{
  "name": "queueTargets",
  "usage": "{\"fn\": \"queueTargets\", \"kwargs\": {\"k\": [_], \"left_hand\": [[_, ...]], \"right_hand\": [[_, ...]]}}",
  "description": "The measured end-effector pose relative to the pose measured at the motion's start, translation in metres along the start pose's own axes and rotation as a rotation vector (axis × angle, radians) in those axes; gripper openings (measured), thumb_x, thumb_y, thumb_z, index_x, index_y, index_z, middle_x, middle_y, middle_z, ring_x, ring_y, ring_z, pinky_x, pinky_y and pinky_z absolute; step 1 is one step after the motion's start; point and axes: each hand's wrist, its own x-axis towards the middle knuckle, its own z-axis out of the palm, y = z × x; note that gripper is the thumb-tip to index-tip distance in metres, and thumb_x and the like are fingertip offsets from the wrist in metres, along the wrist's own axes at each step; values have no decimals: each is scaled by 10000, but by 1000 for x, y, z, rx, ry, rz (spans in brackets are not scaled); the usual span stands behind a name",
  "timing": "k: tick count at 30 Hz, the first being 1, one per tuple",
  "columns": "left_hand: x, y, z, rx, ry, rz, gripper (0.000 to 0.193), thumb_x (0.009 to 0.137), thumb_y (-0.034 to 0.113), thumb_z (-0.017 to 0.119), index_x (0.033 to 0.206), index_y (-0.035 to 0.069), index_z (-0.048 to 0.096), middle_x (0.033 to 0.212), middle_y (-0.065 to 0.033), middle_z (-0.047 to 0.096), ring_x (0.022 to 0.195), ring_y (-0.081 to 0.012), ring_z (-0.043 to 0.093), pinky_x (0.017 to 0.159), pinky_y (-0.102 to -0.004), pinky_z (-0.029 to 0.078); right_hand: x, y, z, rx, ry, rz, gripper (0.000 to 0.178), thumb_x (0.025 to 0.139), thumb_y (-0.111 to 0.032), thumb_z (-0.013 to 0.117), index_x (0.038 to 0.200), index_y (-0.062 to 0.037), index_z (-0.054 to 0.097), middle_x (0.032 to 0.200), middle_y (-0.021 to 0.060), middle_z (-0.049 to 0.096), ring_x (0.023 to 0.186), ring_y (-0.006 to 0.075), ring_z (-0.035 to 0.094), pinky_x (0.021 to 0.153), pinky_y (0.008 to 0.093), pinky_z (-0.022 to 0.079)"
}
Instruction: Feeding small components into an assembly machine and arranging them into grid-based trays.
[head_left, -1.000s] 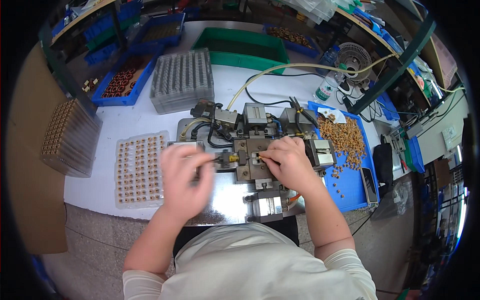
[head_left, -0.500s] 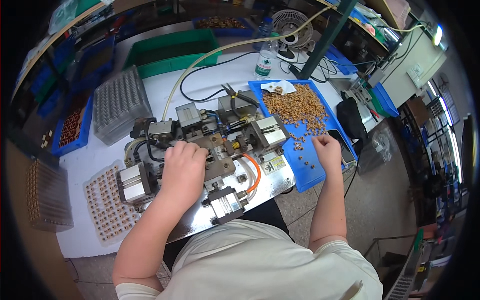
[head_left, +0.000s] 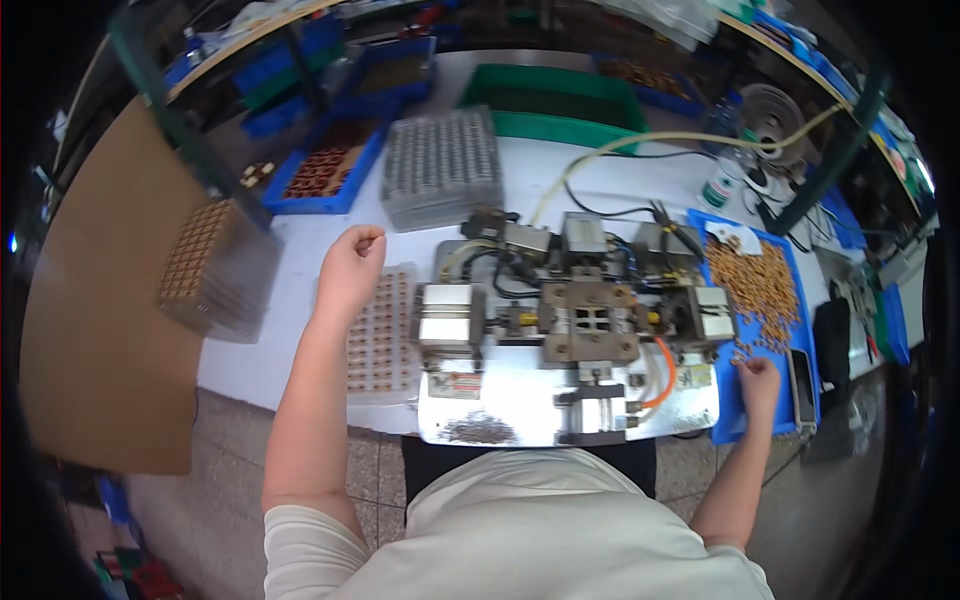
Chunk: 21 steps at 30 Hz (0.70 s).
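My left hand (head_left: 350, 272), fingertips pinched together, is over the far left part of a clear tray (head_left: 385, 398) holding rows of small brass-coloured parts. Whether anything is between those fingers cannot be seen. At the right, my right hand (head_left: 758, 388) is closed in a pinch over a blue tray (head_left: 728, 424), beside the near end of a heap of small brass-coloured parts (head_left: 752, 282). Its fingertips are too small to show a held part. Between my hands stands a metal clamping fixture (head_left: 590, 322) with several cylinder blocks round a central slotted plate; neither hand touches it.
Stacked clear trays (head_left: 440, 165) stand behind the fixture, with a green bin (head_left: 550, 128) farther back. More stacked trays (head_left: 215, 270) and a blue bin of reddish rings (head_left: 318, 207) are left. A hose (head_left: 650, 138), bottle (head_left: 718, 188) and phone (head_left: 803, 388) are right.
The view has swung left. My left hand has left the fixture and moved left to the clear tray. My right hand stays at the blue tray, now close by the loose parts.
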Motion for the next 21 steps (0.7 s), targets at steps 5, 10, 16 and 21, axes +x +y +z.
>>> {"fn": "queueTargets", "kwargs": {"k": [5,10,16,21], "left_hand": [[22,-101,-61,179,-17,-295,190,902,152,640,1045,65,729,880,-49,697,951,-248,596,842,-369,512],[26,-139,-66,438,-97,-273,161,891,191,645,986,130,760,905,-65,708,990,-271,575,874,-404,503],[18,-121,-53,658,30,-97,123,879,184,672,930,133,772,994,-43,708,911,-239,613,816,-362,523],[-3,-131,-52,750,78,67,178,862,214,669,997,172,777,1136,-64,655,1087,-295,535,998,-396,416]], "right_hand": [[6,-6,-7,114,127,-58,122,880,-109,706,949,-8,698,826,64,684,696,158,598,674,278,500],[-22,-97,-25,253,184,-199,147,901,-77,678,1019,8,699,896,67,686,749,128,580,703,245,478],[-52,-167,-25,315,-13,-391,138,896,-42,670,1024,-13,712,904,34,687,772,117,576,721,237,472],[-81,-217,10,329,-200,-703,128,848,-26,731,976,-25,733,968,76,720,822,203,644,763,293,517]]}}
